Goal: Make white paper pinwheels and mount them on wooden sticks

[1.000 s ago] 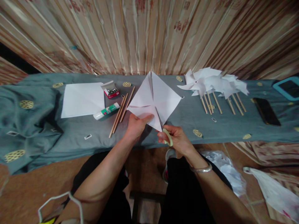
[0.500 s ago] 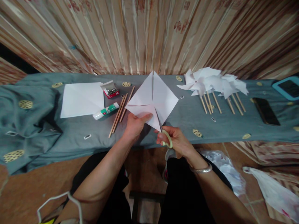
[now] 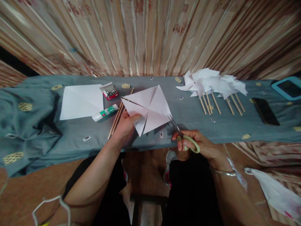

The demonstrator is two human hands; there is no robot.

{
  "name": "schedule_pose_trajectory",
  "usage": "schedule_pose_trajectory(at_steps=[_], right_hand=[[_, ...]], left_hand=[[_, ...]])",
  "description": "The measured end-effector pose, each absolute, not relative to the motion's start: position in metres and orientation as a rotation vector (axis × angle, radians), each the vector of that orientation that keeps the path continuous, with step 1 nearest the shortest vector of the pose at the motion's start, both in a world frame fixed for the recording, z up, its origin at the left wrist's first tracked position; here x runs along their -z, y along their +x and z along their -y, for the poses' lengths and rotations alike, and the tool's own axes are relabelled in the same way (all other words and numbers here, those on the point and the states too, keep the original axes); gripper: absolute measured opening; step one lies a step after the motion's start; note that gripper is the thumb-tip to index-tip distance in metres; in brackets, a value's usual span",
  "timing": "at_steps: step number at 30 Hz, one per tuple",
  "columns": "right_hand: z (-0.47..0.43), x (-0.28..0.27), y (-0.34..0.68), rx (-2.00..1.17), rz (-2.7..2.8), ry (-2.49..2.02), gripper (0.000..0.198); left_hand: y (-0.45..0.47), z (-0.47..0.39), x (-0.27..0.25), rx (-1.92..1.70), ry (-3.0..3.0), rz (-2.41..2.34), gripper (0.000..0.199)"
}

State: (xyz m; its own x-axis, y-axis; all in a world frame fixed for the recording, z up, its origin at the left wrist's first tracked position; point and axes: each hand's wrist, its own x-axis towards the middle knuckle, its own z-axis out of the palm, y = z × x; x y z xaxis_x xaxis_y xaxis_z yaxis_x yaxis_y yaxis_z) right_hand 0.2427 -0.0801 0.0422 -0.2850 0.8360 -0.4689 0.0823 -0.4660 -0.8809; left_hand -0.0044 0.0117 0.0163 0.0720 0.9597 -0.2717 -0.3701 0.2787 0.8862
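A square sheet of white paper hangs over the table, slit from several corners toward its middle. My left hand pinches its lower left part, thumb on top. In my right hand is a pair of scissors with pale green handles. The blades stand slightly apart at the right corner of the paper; whether they touch it I cannot tell. Just left of the paper lie a few wooden sticks, partly covered by my left hand and the sheet.
A stack of white paper, a glue stick and a small red box of metal pins lie at left. Several paper pinwheels on sticks, a black phone and a blue-framed device lie at right. A curtain hangs behind.
The paper has turned, and its lower slit now gapes. My right hand has drawn the scissors out of that slit and moved right, with the blades now at the right corner.
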Motion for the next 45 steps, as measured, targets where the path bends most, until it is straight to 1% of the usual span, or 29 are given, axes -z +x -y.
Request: schedule_pose_trajectory(at_steps=[2, 4, 6, 8, 11, 14, 16, 19, 24, 30, 34, 37, 41, 45], right_hand=[[0.079, -0.043, 0.246, -1.742, 1.158, -1.438, 0.055], [0.078, -0.042, 0.247, -1.750, 1.173, -1.470, 0.052], [0.078, -0.039, 0.245, -1.800, 1.218, -1.506, 0.048], [0.077, -0.034, 0.241, -1.879, 1.240, -1.540, 0.046], [0.076, -0.031, 0.235, -1.967, 1.216, -1.571, 0.048], [0.075, -0.033, 0.230, -1.943, 1.239, -1.567, 0.049], [0.075, -0.035, 0.227, -1.898, 1.275, -1.559, 0.051], [0.076, -0.036, 0.222, -1.868, 1.270, -1.571, 0.051], [0.077, -0.034, 0.214, -1.873, 1.245, -1.585, 0.051], [0.077, -0.030, 0.216, -1.903, 1.260, -1.561, 0.055], [0.077, -0.031, 0.218, -1.901, 1.236, -1.518, 0.053], [0.075, -0.036, 0.217, -1.828, 1.169, -1.440, 0.056], [0.071, -0.042, 0.214, -1.697, 1.160, -1.394, 0.056], [0.069, -0.038, 0.208, -1.774, 1.179, -1.368, 0.055]], left_hand=[[-0.004, -0.009, -0.015, -1.021, 0.790, -1.086, 0.021], [-0.004, -0.008, -0.011, -0.931, 0.856, -1.145, 0.017], [-0.004, -0.009, -0.008, -0.908, 0.900, -1.187, 0.014], [-0.003, -0.011, -0.007, -0.949, 0.885, -1.184, 0.015], [0.000, -0.010, -0.010, -0.960, 0.746, -1.027, 0.033], [0.006, 0.000, -0.013, -0.924, 0.587, -0.813, 0.052], [0.012, 0.012, -0.012, -0.973, 0.587, -0.778, 0.057], [0.021, 0.024, -0.007, -0.984, 0.790, -0.849, 0.060], [0.032, 0.018, 0.000, -0.919, 1.059, -1.053, 0.044], [0.036, 0.007, 0.009, -0.932, 1.119, -1.168, 0.023], [0.037, 0.002, 0.012, -1.044, 1.095, -1.183, 0.022], [0.037, -0.006, 0.009, -1.163, 1.005, -1.200, 0.018], [0.032, -0.019, -0.002, -1.343, 0.881, -1.137, 0.025], [0.025, -0.031, -0.005, -1.464, 0.805, -1.075, 0.030]])
